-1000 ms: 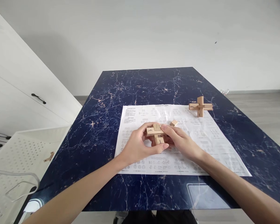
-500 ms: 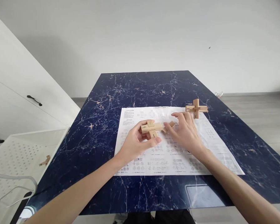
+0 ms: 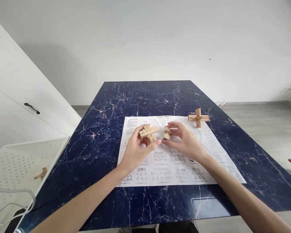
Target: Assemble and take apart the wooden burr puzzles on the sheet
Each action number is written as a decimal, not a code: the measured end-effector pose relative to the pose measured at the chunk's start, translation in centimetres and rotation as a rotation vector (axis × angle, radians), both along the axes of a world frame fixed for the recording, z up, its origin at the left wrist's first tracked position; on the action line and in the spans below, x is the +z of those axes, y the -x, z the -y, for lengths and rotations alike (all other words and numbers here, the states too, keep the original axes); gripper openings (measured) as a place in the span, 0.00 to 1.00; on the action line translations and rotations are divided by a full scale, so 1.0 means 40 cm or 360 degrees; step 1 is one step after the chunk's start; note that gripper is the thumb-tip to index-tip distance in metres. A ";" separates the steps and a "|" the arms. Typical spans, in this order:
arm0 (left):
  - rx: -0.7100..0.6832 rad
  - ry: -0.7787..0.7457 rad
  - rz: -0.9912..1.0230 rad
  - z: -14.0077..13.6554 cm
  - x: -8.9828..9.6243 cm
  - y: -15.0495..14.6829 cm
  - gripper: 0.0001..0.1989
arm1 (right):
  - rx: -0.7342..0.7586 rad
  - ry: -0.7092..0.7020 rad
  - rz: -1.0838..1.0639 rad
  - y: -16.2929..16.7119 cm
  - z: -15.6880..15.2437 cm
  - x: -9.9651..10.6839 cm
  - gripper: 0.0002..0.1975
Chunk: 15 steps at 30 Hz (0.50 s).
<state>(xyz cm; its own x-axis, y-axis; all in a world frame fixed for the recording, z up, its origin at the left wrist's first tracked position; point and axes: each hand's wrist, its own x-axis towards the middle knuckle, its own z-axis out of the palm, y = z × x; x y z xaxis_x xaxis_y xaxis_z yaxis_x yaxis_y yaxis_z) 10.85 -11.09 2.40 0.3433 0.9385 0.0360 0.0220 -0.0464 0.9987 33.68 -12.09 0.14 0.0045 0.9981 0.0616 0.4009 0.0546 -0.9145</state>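
Observation:
My left hand [image 3: 138,145] is closed around a partly joined wooden burr puzzle [image 3: 149,131], made of interlocked pale bars, with a 3 inked on one bar end. Just to its right, my right hand [image 3: 185,142] pinches a notched wooden puzzle piece [image 3: 166,133] between thumb and fingers. A small gap separates that piece from the joined bars. Both hands are over a printed instruction sheet [image 3: 160,176] covered with small diagrams. Past my right hand, a cross-shaped wooden puzzle [image 3: 198,117] rests at the sheet's upper right corner.
The sheet lies on a dark blue marble-patterned table [image 3: 135,97]. On the left stands a white perforated cart [image 3: 12,165] bearing another wooden piece [image 3: 40,173] and a white cable [image 3: 14,190]. Behind it is a white cabinet [image 3: 19,87].
My right hand has taken hold of the notched piece, lifted it and turned it upright. It is now nearer my left hand, which has tilted the joined bars slightly. The camera view has shifted.

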 end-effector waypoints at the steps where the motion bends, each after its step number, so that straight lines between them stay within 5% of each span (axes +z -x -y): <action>1: -0.0001 -0.0021 -0.0011 0.000 -0.001 0.000 0.32 | 0.0079 0.0046 -0.0199 0.000 0.001 0.007 0.39; 5: 0.0008 -0.0120 -0.0063 0.000 -0.005 0.001 0.35 | 0.0324 0.0209 -0.0678 -0.008 0.002 0.023 0.36; 15: -0.0118 -0.0533 -0.0357 0.011 -0.023 0.008 0.34 | 0.0677 0.0431 -0.0870 0.002 0.011 0.027 0.33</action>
<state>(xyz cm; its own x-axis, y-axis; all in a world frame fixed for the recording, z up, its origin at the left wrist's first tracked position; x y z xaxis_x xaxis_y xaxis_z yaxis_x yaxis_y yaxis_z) 10.54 -11.53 1.50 0.4438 0.8599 0.2520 0.2221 -0.3780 0.8988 33.58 -12.53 1.24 -0.4263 0.9003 -0.0874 -0.1205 -0.1523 -0.9810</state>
